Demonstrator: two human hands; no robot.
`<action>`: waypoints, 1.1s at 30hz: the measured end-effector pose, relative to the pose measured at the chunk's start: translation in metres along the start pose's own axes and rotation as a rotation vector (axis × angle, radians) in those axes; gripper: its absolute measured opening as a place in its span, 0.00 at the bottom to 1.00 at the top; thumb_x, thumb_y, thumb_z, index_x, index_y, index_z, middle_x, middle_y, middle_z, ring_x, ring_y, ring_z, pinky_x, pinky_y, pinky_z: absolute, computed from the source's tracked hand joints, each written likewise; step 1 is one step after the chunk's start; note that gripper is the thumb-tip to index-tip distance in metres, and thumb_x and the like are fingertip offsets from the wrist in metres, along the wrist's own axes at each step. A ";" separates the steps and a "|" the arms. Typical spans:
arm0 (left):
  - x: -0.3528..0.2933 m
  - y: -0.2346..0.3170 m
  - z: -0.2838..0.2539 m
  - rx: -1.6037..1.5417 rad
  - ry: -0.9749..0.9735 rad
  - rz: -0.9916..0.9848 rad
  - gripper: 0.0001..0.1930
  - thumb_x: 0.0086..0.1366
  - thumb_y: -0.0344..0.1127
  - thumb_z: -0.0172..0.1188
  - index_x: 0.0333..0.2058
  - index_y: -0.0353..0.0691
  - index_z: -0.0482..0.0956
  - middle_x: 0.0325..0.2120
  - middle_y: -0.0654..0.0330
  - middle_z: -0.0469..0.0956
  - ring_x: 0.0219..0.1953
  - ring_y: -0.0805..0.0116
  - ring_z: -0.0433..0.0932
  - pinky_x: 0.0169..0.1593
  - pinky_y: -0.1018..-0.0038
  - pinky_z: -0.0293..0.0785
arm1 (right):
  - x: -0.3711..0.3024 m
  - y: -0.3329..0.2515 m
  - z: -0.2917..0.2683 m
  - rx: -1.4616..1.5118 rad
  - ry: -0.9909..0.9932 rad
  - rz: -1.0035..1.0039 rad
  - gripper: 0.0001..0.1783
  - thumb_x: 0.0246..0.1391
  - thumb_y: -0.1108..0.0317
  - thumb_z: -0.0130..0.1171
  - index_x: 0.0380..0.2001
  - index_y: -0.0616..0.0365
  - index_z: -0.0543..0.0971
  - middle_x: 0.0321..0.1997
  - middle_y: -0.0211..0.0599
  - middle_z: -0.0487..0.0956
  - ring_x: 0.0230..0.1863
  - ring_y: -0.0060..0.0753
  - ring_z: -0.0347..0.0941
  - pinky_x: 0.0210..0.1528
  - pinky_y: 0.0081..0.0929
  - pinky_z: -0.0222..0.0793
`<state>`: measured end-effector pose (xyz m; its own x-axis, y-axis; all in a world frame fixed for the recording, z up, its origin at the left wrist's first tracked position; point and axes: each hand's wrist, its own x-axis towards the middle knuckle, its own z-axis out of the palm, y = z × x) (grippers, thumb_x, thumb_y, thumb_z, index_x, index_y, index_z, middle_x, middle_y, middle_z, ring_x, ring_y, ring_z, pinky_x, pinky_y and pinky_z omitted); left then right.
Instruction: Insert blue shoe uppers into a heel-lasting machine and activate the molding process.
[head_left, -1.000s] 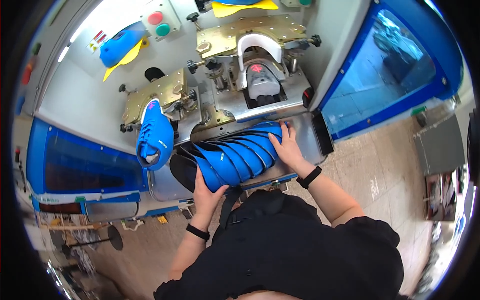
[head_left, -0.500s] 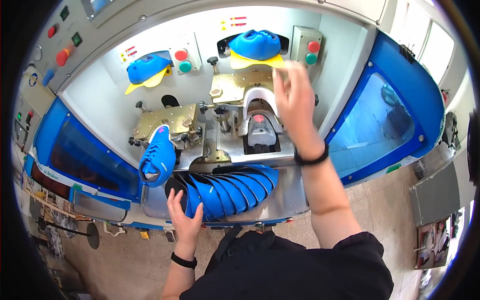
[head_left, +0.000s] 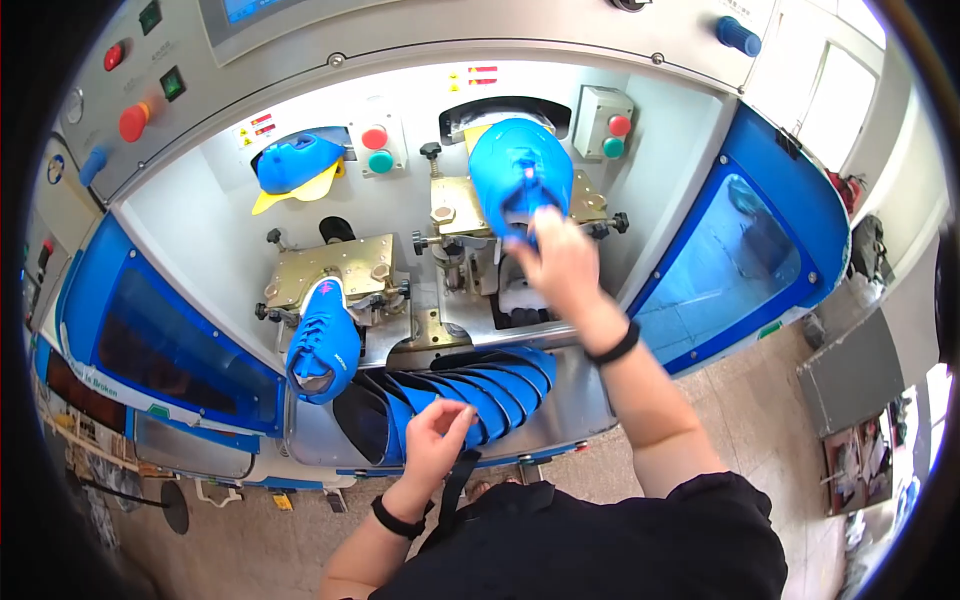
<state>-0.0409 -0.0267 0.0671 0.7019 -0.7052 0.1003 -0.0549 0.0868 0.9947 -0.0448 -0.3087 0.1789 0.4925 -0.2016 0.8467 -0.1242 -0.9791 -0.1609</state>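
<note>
My right hand (head_left: 565,262) grips the near edge of a blue shoe upper (head_left: 520,170), which reaches up to the right-hand mould's slot in the back wall. Below it the grey right mould (head_left: 522,298) is partly hidden. My left hand (head_left: 436,440) is closed, thumb and fingertips together, over a row of overlapping blue shoe uppers (head_left: 480,385) on the metal ledge. Whatever it may pinch is too small to make out. A laced blue shoe upper (head_left: 325,340) sits on the left mould. Behind it, a blue upper with yellow lining (head_left: 298,165) hangs from the left slot.
Brass-coloured clamp plates with black knobs, the left one (head_left: 335,265) and a right one, stand inside the machine. Red and green buttons sit on the left box (head_left: 377,148) and right box (head_left: 606,125). Blue-framed side panels, left (head_left: 170,330) and right (head_left: 740,255), flank the opening.
My right hand has taken hold of the blue upper at the right slot and drawn its near end down toward me. My left hand has moved right along the row and its fingers have closed.
</note>
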 end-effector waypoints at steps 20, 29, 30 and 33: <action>0.047 -0.045 0.060 -0.767 -0.239 -0.549 0.18 0.74 0.45 0.49 0.57 0.45 0.66 0.46 0.59 0.78 0.42 0.67 0.82 0.42 0.72 0.80 | -0.162 -0.067 -0.071 0.123 -0.508 0.227 0.16 0.43 0.58 0.71 0.30 0.51 0.75 0.30 0.33 0.72 0.28 0.37 0.75 0.28 0.32 0.70; 0.094 -0.040 0.063 -0.641 -0.111 -0.518 0.22 0.72 0.53 0.50 0.54 0.41 0.68 0.42 0.53 0.80 0.34 0.58 0.85 0.35 0.69 0.84 | -0.086 -0.019 -0.030 0.032 -0.391 0.073 0.30 0.49 0.47 0.65 0.55 0.45 0.77 0.66 0.40 0.68 0.66 0.57 0.62 0.65 0.49 0.61; 0.095 -0.038 0.063 -0.631 -0.115 -0.544 0.24 0.72 0.54 0.50 0.53 0.41 0.68 0.41 0.53 0.80 0.34 0.57 0.85 0.34 0.69 0.84 | -0.082 -0.013 -0.023 0.037 -0.389 0.074 0.30 0.49 0.47 0.65 0.55 0.45 0.77 0.66 0.40 0.68 0.66 0.57 0.62 0.65 0.49 0.61; 0.093 -0.031 0.064 -0.602 -0.097 -0.562 0.24 0.74 0.54 0.45 0.55 0.39 0.69 0.41 0.53 0.81 0.36 0.55 0.84 0.36 0.68 0.83 | -0.086 -0.003 -0.004 0.142 -0.630 0.201 0.29 0.52 0.45 0.62 0.57 0.41 0.76 0.69 0.37 0.66 0.71 0.59 0.55 0.69 0.54 0.55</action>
<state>-0.0193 -0.1407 0.0467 0.4451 -0.8112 -0.3793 0.6948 0.0457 0.7178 -0.0902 -0.2885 0.1090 0.8849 -0.3150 0.3430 -0.1730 -0.9062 -0.3859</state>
